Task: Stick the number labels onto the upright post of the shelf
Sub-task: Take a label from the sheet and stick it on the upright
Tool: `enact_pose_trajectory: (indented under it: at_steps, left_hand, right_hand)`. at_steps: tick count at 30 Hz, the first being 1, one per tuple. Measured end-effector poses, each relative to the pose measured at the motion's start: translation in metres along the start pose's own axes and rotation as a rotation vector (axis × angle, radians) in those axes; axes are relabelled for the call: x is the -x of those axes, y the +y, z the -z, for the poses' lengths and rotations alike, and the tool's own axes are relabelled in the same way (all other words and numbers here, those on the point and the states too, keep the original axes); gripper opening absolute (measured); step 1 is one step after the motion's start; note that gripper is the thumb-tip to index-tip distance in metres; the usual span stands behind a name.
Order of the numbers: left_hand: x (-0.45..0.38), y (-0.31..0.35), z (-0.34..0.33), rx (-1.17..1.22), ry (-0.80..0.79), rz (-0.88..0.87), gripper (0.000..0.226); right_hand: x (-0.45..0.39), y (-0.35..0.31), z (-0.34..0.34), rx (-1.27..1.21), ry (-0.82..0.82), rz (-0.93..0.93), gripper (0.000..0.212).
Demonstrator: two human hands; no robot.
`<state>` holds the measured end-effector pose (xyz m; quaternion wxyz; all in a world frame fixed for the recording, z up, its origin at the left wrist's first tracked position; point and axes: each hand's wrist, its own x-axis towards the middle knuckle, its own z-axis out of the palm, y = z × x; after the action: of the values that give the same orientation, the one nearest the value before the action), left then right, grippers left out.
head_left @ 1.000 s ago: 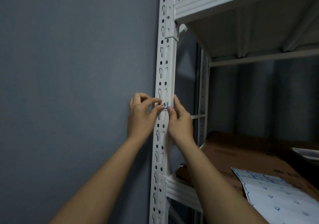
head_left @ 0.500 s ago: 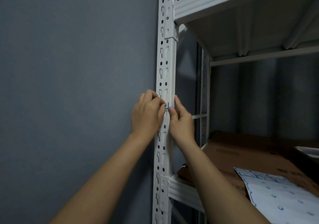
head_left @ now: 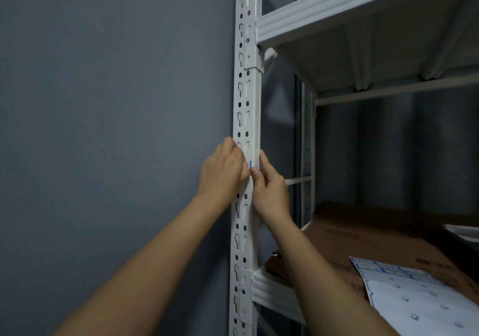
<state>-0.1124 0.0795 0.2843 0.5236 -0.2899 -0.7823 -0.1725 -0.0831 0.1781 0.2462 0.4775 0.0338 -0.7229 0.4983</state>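
Both hands are raised to the white upright post (head_left: pixel 246 118) of the shelf, at mid-height between two shelf levels. The left hand (head_left: pixel 223 172) is laid over the post's perforated face, fingers bent, their tips pressed on a small blue-edged number label (head_left: pixel 249 165), of which only a sliver is seen. The right hand (head_left: pixel 269 188) is set against the post's corner just beside it, thumb tip held at the label's lower edge, index finger extended up the post's edge. A label sheet (head_left: pixel 414 299) is seen lying on brown cardboard (head_left: pixel 363 242) on the lower shelf, well apart. A grey wall (head_left: pixel 103 102) is seen behind.
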Motion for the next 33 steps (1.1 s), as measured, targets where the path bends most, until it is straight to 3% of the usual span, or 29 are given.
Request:
enact_pose_trajectory:
  at_steps: [12, 20, 23, 28, 33]
  left_hand:
    - [-0.006, -0.013, 0.008, 0.324, -0.175, 0.046, 0.014]
    - [0.001, -0.021, 0.007, 0.571, -0.042, 0.121, 0.007]
    - [0.004, -0.023, 0.002, 0.587, -0.024, 0.152, 0.019]
    - [0.012, -0.02, -0.015, 0.765, -0.069, 0.277, 0.036]
    - [0.014, -0.018, -0.028, 0.932, -0.096, 0.34, 0.027]
  right_hand:
    - [0.0, 0.0, 0.001, -0.022, -0.027, 0.001, 0.047]
    - [-0.003, -0.001, 0.008, -0.024, -0.119, -0.008, 0.051]
    - [-0.004, -0.007, 0.017, 0.089, -0.177, 0.015, 0.052]
    - [-0.008, -0.028, 0.034, 0.539, -0.054, 0.288, 0.048]
    - [-0.027, -0.041, 0.038, 0.976, -0.142, 0.74, 0.022]
